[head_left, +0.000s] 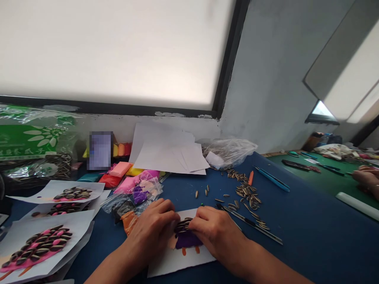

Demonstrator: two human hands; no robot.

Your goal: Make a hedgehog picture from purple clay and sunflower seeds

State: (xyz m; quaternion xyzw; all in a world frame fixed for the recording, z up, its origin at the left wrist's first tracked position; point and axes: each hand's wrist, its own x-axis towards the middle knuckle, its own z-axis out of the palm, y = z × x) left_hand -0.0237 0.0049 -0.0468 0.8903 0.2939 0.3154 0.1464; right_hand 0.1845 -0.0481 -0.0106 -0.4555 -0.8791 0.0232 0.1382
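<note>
The left hand (156, 221) and right hand (219, 228), curled but with grip unclear, are flanking a purple clay figure (188, 241), likely soft and easily dented, bearing seemingly light, stiff seeds (182, 225) on a white card (166, 266) best held by its edges on the blue table (296, 221).

A sheet of white paper (177, 265) lies flat on the blue tabletop (299, 217), at the near middle, slightly turned, its left and right edges partly covered. On it is a flattened purple clay shape (188, 241), with dark, pale-striped seeds (182, 225) set close together along its far part. The near purple part is bare. Two short orange pieces (184, 251) jut from its near edge; a peach patch (172, 241) adjoins the left end.
</note>
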